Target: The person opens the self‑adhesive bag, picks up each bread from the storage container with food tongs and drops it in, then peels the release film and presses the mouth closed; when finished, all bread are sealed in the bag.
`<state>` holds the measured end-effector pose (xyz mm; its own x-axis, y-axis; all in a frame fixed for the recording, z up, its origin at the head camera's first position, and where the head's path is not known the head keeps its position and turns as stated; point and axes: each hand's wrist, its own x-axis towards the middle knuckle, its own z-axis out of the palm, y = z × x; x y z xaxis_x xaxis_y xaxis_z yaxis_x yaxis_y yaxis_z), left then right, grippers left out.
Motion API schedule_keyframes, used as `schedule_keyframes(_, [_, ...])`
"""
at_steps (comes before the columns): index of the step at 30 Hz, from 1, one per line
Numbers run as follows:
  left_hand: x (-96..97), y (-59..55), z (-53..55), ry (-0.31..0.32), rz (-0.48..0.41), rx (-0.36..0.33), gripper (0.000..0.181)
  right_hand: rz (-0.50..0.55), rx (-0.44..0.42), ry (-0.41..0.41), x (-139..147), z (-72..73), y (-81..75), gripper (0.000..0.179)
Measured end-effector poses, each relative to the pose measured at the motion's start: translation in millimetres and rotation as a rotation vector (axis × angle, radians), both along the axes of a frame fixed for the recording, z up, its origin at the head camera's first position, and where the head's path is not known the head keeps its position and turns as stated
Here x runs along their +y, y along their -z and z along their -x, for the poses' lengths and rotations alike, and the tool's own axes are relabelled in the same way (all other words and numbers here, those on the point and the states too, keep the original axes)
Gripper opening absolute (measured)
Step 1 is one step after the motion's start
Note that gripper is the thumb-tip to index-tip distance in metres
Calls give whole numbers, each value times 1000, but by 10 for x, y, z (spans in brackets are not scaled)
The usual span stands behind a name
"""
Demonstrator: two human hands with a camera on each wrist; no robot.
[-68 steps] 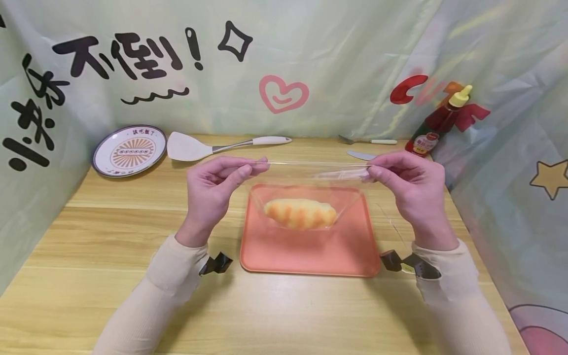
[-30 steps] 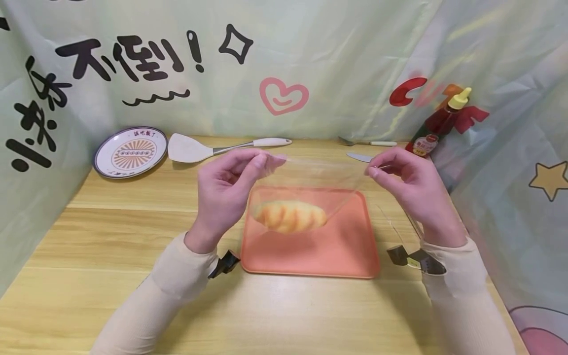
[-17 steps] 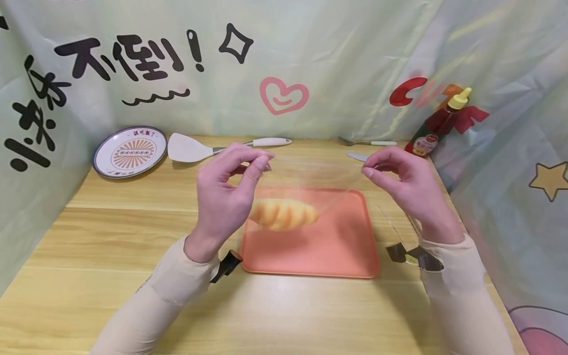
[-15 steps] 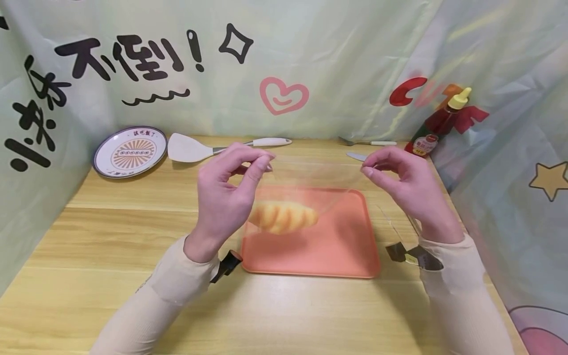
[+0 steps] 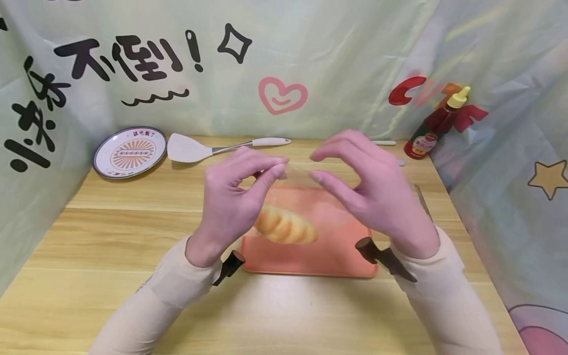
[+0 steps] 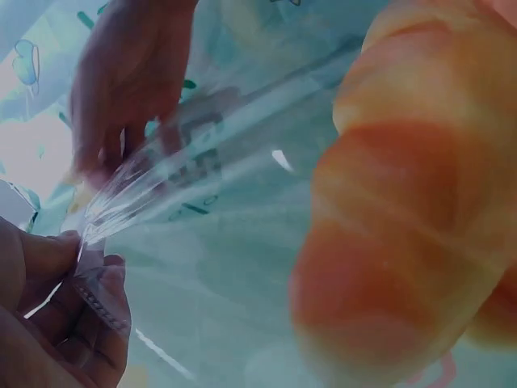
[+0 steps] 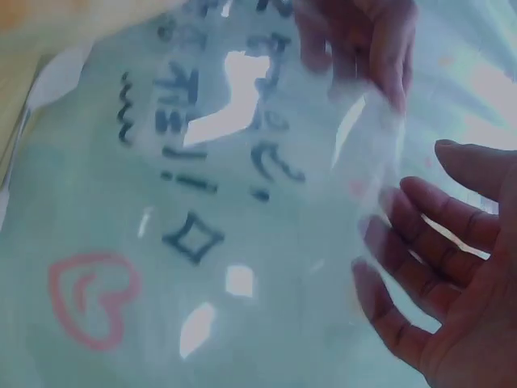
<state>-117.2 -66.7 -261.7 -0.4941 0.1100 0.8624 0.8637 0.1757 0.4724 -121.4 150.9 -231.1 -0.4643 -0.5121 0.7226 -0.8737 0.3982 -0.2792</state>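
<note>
My left hand (image 5: pixel 232 197) pinches the gathered mouth of a clear plastic bag (image 6: pixel 218 178) between thumb and fingers. A golden, ridged bread roll (image 5: pixel 288 227) hangs inside the bag, tilted, over a coral-pink tray (image 5: pixel 328 256). In the left wrist view the bag's creases run together at the pinching fingertips. My right hand (image 5: pixel 377 190) is just to the right, thumb and fingers spread apart. In the right wrist view its fingers (image 7: pixel 420 275) lie next to the bag's film; whether they touch it I cannot tell.
Along the back of the wooden table lie a round plate (image 5: pixel 130 152), a white spatula (image 5: pixel 191 148) and a white-handled utensil (image 5: pixel 383 143). A red sauce bottle (image 5: pixel 428 135) with a yellow cap stands at the back right. Printed fabric hangs behind.
The right hand has let go of its side of the bag and moved left towards the left hand, fingers spreading. The bag, earlier stretched between both hands, is now gathered at the left, and the bread roll tilts.
</note>
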Motion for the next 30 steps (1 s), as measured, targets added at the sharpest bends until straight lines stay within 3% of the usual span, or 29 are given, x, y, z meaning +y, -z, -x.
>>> schedule_keyframes(5, [19,-9,-9,1,-6,21,9,-30,-30,-28,-188,22,-31,5])
schedule_keyframes(15, [-6,40,3,65,-78,-7,7,-69,-87,-101,-148,118,-6,12])
schedule_keyframes(30, [-70,107,23,80,-243,-73,11,-125,-140,-13,80,233,154,15])
